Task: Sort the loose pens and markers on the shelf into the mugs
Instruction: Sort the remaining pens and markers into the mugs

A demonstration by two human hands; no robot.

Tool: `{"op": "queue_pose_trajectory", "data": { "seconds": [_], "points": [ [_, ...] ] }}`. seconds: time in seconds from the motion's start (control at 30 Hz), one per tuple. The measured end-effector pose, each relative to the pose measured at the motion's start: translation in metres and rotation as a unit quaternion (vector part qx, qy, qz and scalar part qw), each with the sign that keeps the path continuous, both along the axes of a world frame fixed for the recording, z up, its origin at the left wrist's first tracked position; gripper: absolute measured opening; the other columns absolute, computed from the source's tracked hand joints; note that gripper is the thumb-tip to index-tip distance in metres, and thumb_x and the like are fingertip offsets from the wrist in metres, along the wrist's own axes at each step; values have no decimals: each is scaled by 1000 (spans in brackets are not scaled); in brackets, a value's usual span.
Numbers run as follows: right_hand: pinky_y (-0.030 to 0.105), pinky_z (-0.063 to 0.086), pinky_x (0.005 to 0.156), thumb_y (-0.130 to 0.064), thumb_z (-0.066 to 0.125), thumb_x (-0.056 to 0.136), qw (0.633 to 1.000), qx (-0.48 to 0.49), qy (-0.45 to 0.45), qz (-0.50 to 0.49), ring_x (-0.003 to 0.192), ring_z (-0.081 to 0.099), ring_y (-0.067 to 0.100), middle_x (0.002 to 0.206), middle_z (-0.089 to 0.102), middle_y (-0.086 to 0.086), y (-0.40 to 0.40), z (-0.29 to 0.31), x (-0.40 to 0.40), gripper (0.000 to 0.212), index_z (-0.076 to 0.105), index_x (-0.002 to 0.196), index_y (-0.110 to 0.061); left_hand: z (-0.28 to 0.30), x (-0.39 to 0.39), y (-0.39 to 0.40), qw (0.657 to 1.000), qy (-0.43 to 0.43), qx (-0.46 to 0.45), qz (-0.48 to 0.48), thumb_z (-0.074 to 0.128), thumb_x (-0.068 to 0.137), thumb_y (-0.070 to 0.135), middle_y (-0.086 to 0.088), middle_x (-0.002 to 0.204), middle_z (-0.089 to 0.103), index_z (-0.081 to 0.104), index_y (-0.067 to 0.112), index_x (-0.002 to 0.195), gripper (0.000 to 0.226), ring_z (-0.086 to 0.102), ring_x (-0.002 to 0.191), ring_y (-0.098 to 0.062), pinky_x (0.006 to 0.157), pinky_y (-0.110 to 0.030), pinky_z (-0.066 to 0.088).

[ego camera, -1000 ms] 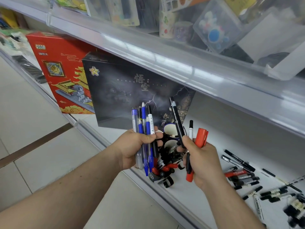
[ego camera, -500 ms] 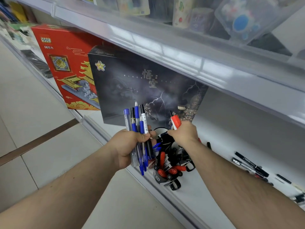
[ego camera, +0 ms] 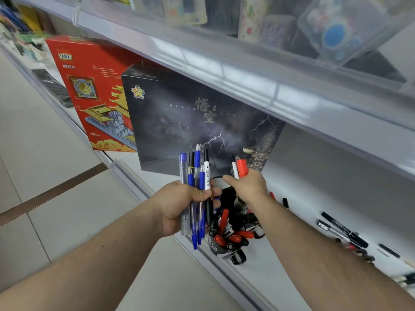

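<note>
A bundle of pens [ego camera: 197, 194] was clenched in the left hand [ego camera: 179, 205]; markers [ego camera: 239, 168] were pinched by the right hand [ego camera: 247, 187] above the crowded mug [ego camera: 215, 248]. Spillage was risked if forced in.

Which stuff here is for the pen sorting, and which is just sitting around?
For the job:
- blue pens in left hand
- red marker in right hand
- mug holding markers
- loose pens on shelf

Just sitting around:
- red box
- dark box
</note>
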State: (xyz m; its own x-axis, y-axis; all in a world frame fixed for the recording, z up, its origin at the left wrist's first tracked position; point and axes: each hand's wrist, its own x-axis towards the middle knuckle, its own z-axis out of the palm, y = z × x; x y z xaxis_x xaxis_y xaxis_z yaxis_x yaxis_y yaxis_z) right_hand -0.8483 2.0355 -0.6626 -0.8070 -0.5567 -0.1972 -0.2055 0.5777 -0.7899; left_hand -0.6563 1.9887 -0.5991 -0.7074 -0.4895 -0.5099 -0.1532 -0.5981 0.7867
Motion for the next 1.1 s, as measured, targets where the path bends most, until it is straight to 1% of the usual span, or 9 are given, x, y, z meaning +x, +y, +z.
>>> {"op": "queue_pose_trajectory", "data": {
  "seconds": [0.1,0.23,0.33,0.4,0.53,0.7,0.9,1.03,1.1],
  "points": [
    [33,44,55,-36,76,82,980,-140,-141,18,51,52,19,63,53,4,41,29,24,31,58,82,-11,0,-3,7,1000,-1,2,-10,57,93,0,-7,101,76,68,8,106,19,73,88,-22,75,-39,54],
    [27,37,47,-37,62,94,955,-159,-243,66,43,45,16,58,52,4,90,63,55,33,53,71,-15,4,-9,18,1000,8,11,-23,59,95,8,-6,82,70,67,8,96,8,66,71,-19,67,-34,54],
    [23,37,43,-38,57,96,939,-151,-298,81,44,44,16,56,52,3,112,78,71,33,54,76,-13,11,-14,30,1000,5,4,-21,61,94,12,-8,68,61,65,6,83,14,59,58,-19,71,-36,55],
    [22,38,42,-39,57,96,933,-155,-315,75,44,44,16,55,51,4,123,84,79,33,56,76,-12,17,-18,38,999,20,-13,-26,61,94,12,-7,65,60,64,5,85,12,56,57,-19,62,-31,56],
    [23,39,43,-37,61,93,938,-189,-288,28,45,47,16,58,57,2,145,94,85,30,64,77,-11,30,-23,57,993,54,-29,-103,60,93,13,-9,70,65,66,6,90,10,63,60,-20,58,-31,56],
    [26,37,45,-27,69,89,925,-282,-239,-89,45,45,13,56,56,-1,181,102,79,16,67,89,-11,35,-34,80,987,53,-39,-148,60,92,3,-10,99,75,71,7,109,21,73,83,-21,72,-38,61],
    [20,43,46,-21,71,89,916,-325,-138,-189,46,53,8,55,61,-4,219,104,77,20,63,73,-12,38,-57,137,979,45,-38,-195,61,90,-2,-13,93,74,71,4,103,18,73,79,-25,61,-37,59],
    [33,55,69,-18,77,83,903,-327,-98,-262,70,66,17,72,70,2,245,96,75,12,69,75,-15,38,-75,181,979,29,-39,-199,66,89,3,-9,88,76,75,8,96,12,73,75,-20,59,-28,56],
    [38,55,72,-18,79,81,900,-312,-68,-298,71,64,18,76,69,4,261,92,71,11,68,81,-17,37,-84,201,977,16,-34,-208,68,89,4,-9,84,76,74,6,99,12,71,74,-21,63,-31,56]
  ]
}}
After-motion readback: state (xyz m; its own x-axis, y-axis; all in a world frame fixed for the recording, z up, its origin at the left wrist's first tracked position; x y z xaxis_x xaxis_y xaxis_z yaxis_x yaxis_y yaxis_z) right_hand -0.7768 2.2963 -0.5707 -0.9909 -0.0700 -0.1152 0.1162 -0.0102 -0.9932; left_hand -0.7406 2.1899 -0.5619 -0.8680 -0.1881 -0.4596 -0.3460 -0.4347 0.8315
